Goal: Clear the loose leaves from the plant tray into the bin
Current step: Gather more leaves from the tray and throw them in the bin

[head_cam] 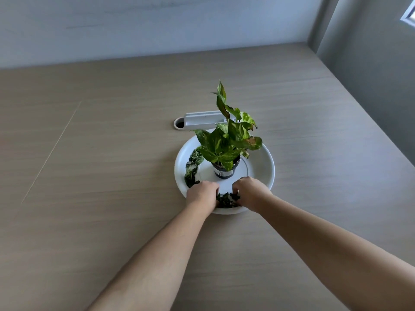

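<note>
A round white plant tray [262, 162] lies on a wooden table. A potted plant [225, 149] with green variegated leaves stands at its centre. Dark loose leaves [226, 199] are heaped at the tray's near rim. My left hand [202, 195] and my right hand [249, 191] are on either side of that heap, fingers curled into it. A second strip of loose leaves [193, 167] lies along the tray's left inner edge. No bin is in view.
A white cable cover [202, 120] with a round grommet hole [179, 124] sits in the table just behind the tray. The table meets a pale wall at the back and a grey wall at the right.
</note>
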